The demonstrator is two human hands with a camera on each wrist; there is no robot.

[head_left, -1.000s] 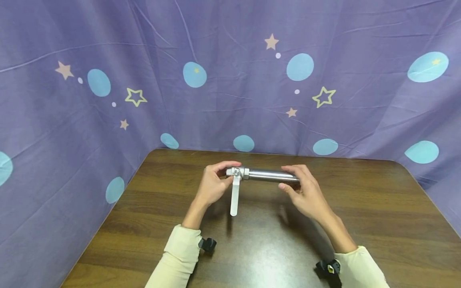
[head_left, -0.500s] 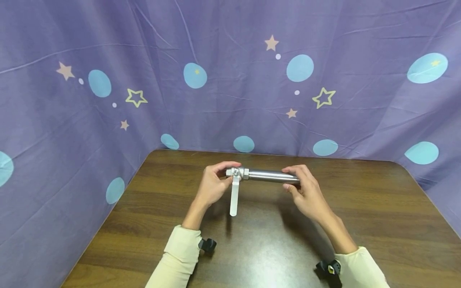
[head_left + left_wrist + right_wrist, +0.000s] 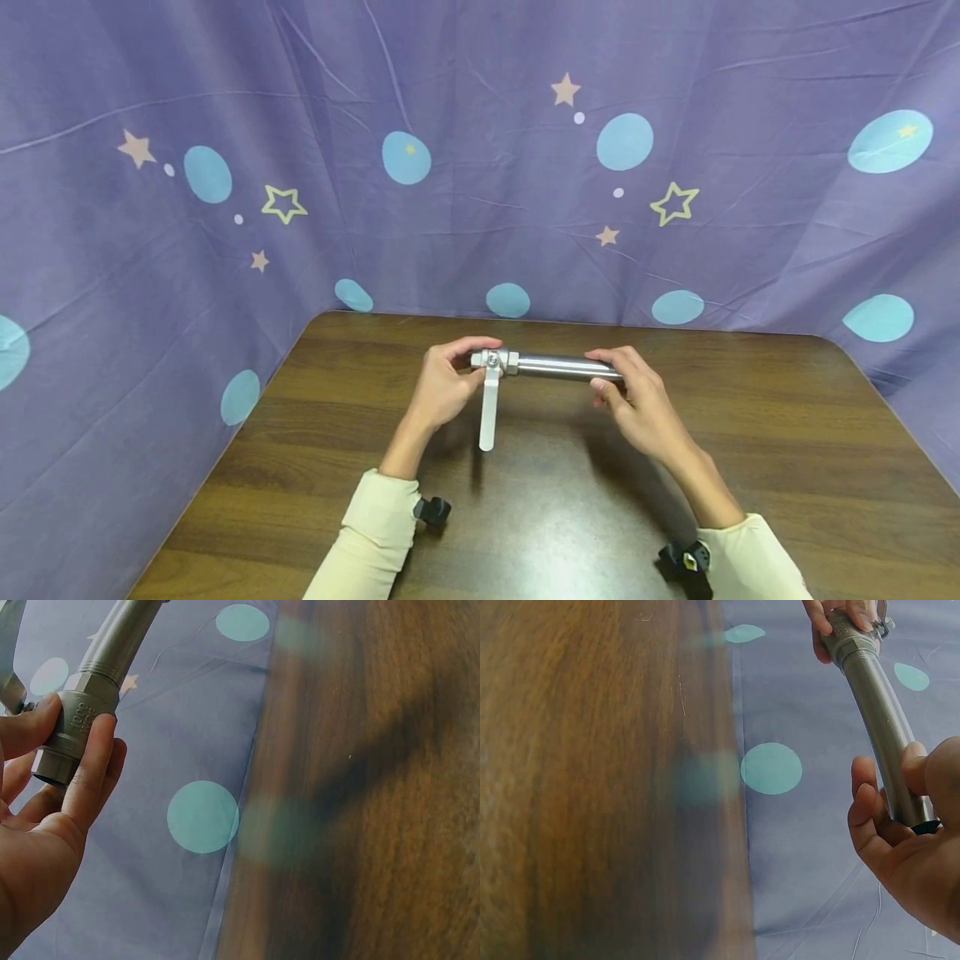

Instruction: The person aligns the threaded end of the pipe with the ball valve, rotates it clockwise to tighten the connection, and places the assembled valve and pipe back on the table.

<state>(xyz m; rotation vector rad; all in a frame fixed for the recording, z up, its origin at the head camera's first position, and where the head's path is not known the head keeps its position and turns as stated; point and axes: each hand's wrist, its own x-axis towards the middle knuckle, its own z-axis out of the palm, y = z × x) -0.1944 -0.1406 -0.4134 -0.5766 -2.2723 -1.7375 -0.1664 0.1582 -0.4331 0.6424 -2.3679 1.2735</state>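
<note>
In the head view, the right hand hides one end of the metal pipe. The left wrist view crops that pipe and the lever handle; the lettering (raised, small) on the ball valve is not clearly legible.

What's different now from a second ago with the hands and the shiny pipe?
Just a little: the right hand's thumb shifted slightly right by the metal pipe, and a fingertip now peeks out below it. Nothing was picked up or let go. The left hand, ball valve and lever handle stayed put.
</note>
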